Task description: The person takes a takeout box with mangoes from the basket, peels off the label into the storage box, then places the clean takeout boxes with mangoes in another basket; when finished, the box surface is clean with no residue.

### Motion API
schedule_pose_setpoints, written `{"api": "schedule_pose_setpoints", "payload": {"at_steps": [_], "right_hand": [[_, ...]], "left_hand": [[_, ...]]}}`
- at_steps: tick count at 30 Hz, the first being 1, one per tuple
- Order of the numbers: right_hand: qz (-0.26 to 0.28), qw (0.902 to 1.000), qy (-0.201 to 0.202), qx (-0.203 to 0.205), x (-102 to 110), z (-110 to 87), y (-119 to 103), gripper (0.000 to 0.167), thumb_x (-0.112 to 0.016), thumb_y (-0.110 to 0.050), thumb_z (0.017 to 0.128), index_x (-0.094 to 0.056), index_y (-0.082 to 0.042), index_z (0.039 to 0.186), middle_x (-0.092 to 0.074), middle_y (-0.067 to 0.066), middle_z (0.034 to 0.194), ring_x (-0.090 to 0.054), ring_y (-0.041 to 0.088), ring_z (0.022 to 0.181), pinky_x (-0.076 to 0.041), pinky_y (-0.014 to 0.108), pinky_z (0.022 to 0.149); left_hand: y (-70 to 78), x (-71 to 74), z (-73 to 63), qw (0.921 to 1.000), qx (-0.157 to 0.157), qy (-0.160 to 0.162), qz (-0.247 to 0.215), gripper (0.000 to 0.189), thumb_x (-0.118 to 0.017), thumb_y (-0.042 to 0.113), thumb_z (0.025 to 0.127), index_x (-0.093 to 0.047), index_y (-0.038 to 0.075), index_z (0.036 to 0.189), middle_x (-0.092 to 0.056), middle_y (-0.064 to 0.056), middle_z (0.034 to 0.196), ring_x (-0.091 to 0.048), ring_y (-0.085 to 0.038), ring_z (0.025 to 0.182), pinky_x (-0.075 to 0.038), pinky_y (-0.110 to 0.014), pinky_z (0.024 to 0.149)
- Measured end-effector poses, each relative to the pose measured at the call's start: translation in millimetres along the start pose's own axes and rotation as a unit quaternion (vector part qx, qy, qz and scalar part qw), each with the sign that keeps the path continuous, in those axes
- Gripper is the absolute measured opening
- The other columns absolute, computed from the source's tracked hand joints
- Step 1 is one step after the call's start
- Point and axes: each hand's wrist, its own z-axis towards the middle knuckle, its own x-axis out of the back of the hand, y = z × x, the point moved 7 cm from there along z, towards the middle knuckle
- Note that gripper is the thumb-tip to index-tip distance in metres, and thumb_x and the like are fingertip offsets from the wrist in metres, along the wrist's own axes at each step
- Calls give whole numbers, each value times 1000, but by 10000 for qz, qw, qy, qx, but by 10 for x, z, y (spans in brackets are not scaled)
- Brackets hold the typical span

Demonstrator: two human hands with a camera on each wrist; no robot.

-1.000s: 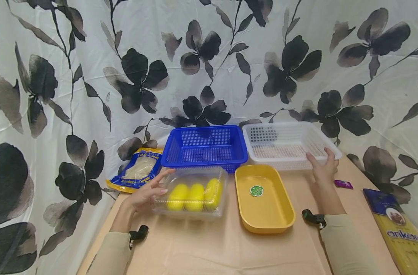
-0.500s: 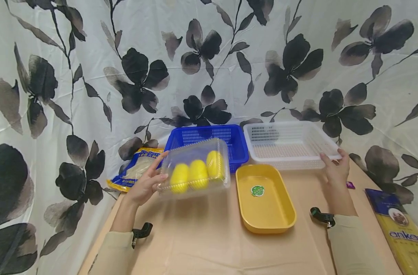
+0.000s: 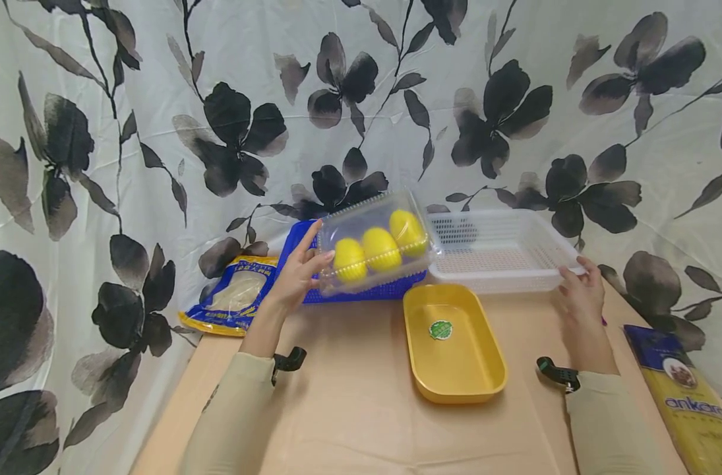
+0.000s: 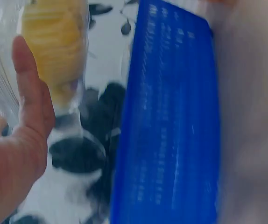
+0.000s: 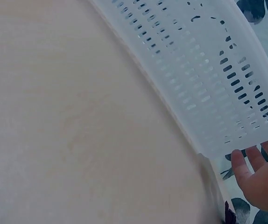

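My left hand (image 3: 295, 274) grips the left end of a clear plastic container (image 3: 369, 277), thumb on the near side. The container is raised and tilted over the blue basket (image 3: 292, 244), its right end higher. Three yellow oval items (image 3: 381, 249) show through its plastic. In the left wrist view, one yellow item (image 4: 54, 46) shows behind the fingers, with the blue basket (image 4: 171, 116) close to the right. My right hand (image 3: 581, 290) holds the near right corner of the white basket (image 3: 485, 284). In the right wrist view its fingertips (image 5: 239, 161) are right at the basket's end.
A yellow tray (image 3: 455, 356) with a green sticker stands in front of the baskets. A blue and yellow food bag (image 3: 233, 297) lies at the left edge; a yellow pasta packet (image 3: 687, 402) lies at the right. Behind the table hangs a floral cloth (image 3: 361, 152).
My left hand has lifted the clear container off the table, up and to the right over the blue basket, tilting it. My right hand has shifted right along the white basket's rim to its corner.
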Motion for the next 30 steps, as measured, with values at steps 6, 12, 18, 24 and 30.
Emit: {"api": "schedule_pose_setpoints", "payload": {"at_steps": [6, 12, 18, 24, 30], "right_hand": [[146, 9999, 2, -29, -27, -16, 30, 56, -70, -13, 100, -49, -29, 149, -57, -8, 140, -58, 0, 99, -54, 14, 73], [81, 9999, -91, -55, -43, -39, 25, 61, -69, -16, 101, -44, -30, 155, -43, -4, 162, -55, 1, 109, -54, 13, 75], [227, 9997, -68, -17, -28, -54, 12, 61, -70, -17, 100, -44, -30, 154, -48, -5, 157, -56, 2, 110, -54, 13, 74], [245, 9997, -73, -45, -38, -63, 20, 61, -69, -16, 101, -43, -30, 155, -49, -6, 153, -55, 2, 107, -54, 14, 73], [186, 9998, -16, 41, -42, -60, 6, 59, -68, -16, 102, -44, -30, 154, -48, -4, 156, -55, 2, 108, -55, 15, 75]], "left_hand": [[77, -419, 445, 9998, -44, -47, -162, 80, -69, 31, 102, -21, 56, 160, -63, -8, 108, -67, -17, 95, -60, -38, 75], [62, -782, 745, 9995, -32, -309, -104, 78, -67, 32, 103, -21, 52, 162, -67, -7, 103, -70, -18, 85, -62, -41, 80], [-29, -1045, 940, 9989, 15, -463, 34, 77, -66, 33, 104, -21, 51, 163, -64, -10, 105, -66, -19, 88, -63, -48, 85], [-80, -1269, 1100, 9990, -36, -428, 112, 79, -66, 31, 104, -18, 48, 165, -58, -14, 113, -64, -21, 96, -65, -45, 81], [-110, -1530, 1234, 9988, -68, -362, 327, 78, -66, 30, 104, -19, 49, 164, -57, -17, 113, -64, -23, 98, -65, -44, 81]]}}
